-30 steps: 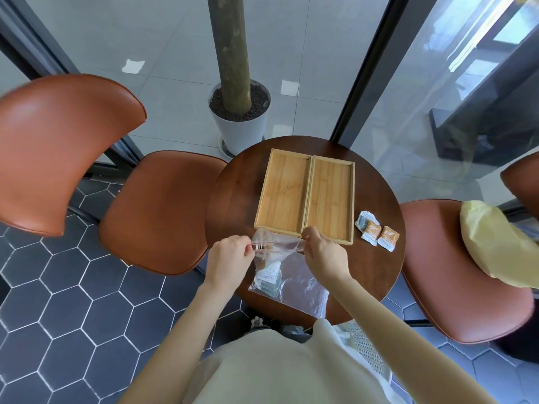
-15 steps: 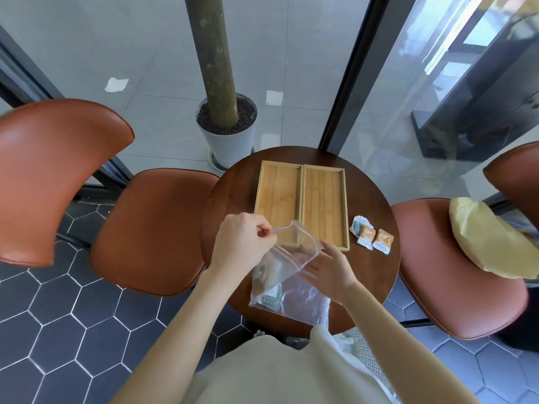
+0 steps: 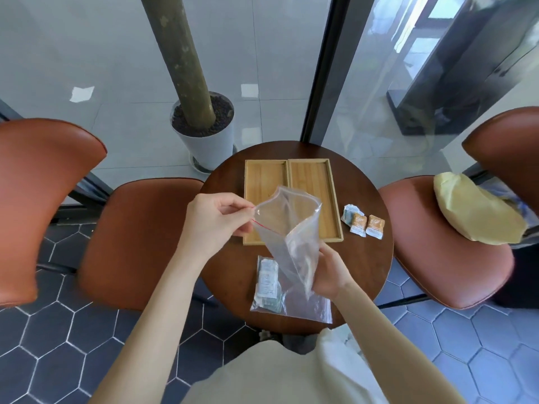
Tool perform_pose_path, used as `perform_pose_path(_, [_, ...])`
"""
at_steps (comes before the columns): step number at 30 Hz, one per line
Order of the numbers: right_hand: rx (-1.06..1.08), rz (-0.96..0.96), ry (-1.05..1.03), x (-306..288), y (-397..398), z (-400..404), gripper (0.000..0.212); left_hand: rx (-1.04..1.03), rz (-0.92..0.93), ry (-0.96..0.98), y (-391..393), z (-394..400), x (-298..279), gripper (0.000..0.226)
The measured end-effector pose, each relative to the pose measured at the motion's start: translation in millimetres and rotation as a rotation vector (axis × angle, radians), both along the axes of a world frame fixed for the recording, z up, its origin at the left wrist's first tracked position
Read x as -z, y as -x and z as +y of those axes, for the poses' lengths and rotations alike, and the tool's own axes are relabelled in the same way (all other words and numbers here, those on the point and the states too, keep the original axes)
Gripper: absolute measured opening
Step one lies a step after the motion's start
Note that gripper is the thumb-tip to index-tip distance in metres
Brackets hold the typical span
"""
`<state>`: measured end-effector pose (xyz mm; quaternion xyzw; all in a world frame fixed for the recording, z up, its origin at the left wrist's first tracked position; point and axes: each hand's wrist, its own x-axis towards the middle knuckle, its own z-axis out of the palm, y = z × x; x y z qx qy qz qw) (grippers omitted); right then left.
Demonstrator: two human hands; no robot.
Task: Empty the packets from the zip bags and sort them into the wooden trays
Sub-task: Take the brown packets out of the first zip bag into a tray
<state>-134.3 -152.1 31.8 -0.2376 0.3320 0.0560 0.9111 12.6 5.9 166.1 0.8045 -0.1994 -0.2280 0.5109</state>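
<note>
Now my left hand (image 3: 217, 221) pinches the open rim of a clear zip bag (image 3: 287, 228) raised over the wooden trays (image 3: 291, 199); my right hand (image 3: 329, 271) clasps its lower end. Second bag (image 3: 287, 293), packets inside, lies flat on the round table (image 3: 367, 258); three loose packets (image 3: 363, 221) just right of the trays.

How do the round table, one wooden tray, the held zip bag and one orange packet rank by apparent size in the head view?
1. Round table
2. Wooden tray and held zip bag: unsure, since the bag is lifted nearer the camera and crumpled
3. Orange packet
</note>
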Motion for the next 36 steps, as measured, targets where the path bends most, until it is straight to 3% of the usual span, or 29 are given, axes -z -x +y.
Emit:
perform_pose_path(4, [-0.074,0.1,0.118,9,6,-20,0.027,-0.032,0.033,-0.012,-11,-6,24,0.007])
perform_pose_path(8, [0.029,0.206,0.217,18,-1,-41,0.018,-0.128,0.096,-0.047,-22,-12,65,0.008])
perform_pose_path(13, [0.1,0.355,0.428,36,-27,-64,0.001,-0.195,0.174,-0.167,-24,-25,120,0.028])
perform_pose_path(19, [0.024,0.56,0.58,55,-55,-91,0.028,-0.157,0.205,-0.389,-34,-38,171,0.037])
perform_pose_path(23, [0.005,0.655,0.721,64,-77,-109,0.04,0.033,0.028,-0.561,-41,-47,198,0.04])
perform_pose_path(28, [-0.041,0.666,0.794,72,-104,-121,0.045,0.539,-0.066,-0.992,-45,-52,234,0.068])
perform_pose_path(36, [0.063,0.659,0.738,73,-121,-122,0.042,0.643,-0.11,-1.126,-38,-51,245,0.085])
